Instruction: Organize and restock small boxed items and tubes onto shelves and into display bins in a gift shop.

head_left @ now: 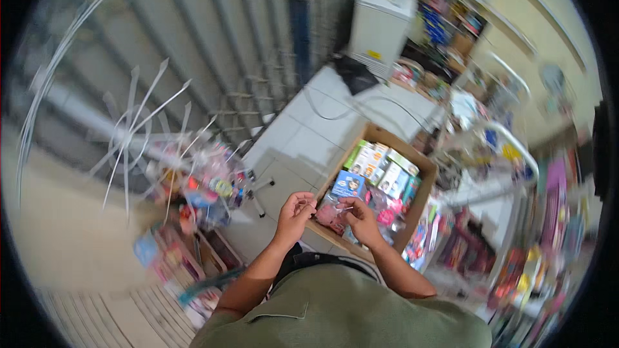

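A clear plastic bag with a pink item inside (331,216) lies between my hands, over the near left corner of an open cardboard box (417,203). My left hand (296,213) pinches the bag's left edge with thumb and fingertips. On the other side, my right hand (360,218) has its thumb and forefinger at the bag's upper right edge. Blur hides the exact grip. Behind the bag a blue printed carton (348,183) leans in the box. Farther in are white and orange cartons (376,163), with pink packaged items (386,216) at the right.
Hanging goods in clear wrap (217,179) crowd the left, by a wheeled stand base (258,195). A white chest appliance (382,29) and a black plastic bag (355,75) stand beyond the tiled floor (309,128). A cable (324,113) crosses the tiles. Loaded shelves (522,270) line the right.
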`<state>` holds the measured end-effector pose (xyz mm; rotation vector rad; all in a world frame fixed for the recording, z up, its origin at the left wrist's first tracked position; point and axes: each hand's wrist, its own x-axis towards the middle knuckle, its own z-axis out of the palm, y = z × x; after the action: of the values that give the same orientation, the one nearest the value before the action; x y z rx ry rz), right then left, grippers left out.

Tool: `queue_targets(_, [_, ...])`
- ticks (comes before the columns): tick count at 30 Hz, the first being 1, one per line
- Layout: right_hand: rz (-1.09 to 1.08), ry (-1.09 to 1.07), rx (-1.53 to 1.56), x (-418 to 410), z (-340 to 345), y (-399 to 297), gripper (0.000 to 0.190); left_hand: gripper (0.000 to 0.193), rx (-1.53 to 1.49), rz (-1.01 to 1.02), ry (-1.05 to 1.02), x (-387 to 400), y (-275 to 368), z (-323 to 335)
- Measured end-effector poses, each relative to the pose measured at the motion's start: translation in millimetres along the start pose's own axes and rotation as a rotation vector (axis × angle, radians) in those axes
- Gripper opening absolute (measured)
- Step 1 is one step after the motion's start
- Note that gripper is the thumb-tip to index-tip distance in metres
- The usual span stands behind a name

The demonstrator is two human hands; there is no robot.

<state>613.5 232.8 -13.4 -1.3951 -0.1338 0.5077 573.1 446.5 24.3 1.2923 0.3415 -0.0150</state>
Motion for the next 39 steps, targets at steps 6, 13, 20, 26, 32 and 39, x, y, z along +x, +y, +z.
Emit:
queue_targets(6, [-0.012, -0.366, -0.170, 7, 20, -2, 0.035, 0.025, -0.064, 0.105, 0.347, -102, -25, -1])
queue_targets(13, [-0.036, -0.875, -0.250, -47, 103, 15, 0.032, 0.027, -0.139, 0.200, 0.792, -243, -53, 4])
queue_targets(20, [-0.004, -1.366, -0.305, -137, 163, 60, 0.033, 0.030, -0.180, 0.207, 1.211, -388, -109, 33])
queue_targets(26, [-0.012, -1.651, -0.518, -241, 192, 68, 0.034, 0.032, -0.244, 0.269, 1.497, -507, -172, 88])
queue_targets(32, [0.011, -1.848, -0.455, -363, 193, 101, 0.034, 0.029, -0.318, 0.431, 1.752, -617, -216, 169])
queue_targets(39, [-0.028, -2.039, -0.412, -508, 186, 106, 0.032, 0.026, -0.352, 0.491, 1.973, -711, -238, 262])
